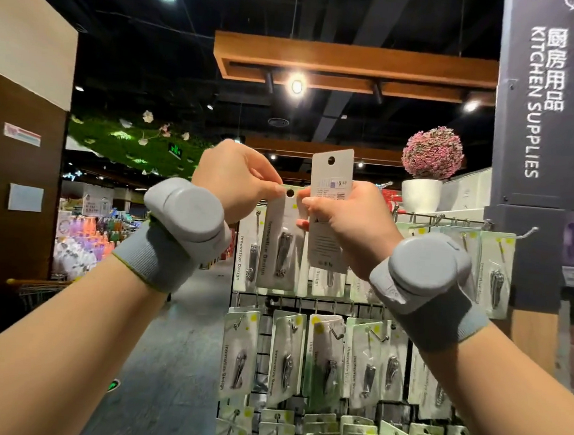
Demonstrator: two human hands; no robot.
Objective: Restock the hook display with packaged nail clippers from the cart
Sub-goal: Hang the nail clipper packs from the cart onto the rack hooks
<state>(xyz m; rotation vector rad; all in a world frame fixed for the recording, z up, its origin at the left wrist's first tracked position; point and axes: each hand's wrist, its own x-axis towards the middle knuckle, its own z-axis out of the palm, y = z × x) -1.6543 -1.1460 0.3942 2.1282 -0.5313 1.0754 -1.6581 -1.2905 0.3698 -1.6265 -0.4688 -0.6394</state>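
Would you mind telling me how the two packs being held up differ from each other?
The left pack shows its clear front with the clipper visible; the right pack shows its printed back with a price label. The left pack hangs lower, pinched at its hole by both the left hand and the right hand; the right pack stands higher, gripped by the right hand alone. Both are white cards with a round hang hole.

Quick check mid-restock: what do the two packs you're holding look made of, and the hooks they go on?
Front-facing pack, pinched by the left hand: matte white card under a clear, glossy plastic blister, going by its glare; the clipper inside looks like shiny metal. Back-facing pack in the right hand: plain printed card with a punched hole. Hooks: thin bright wire, probably plated steel.
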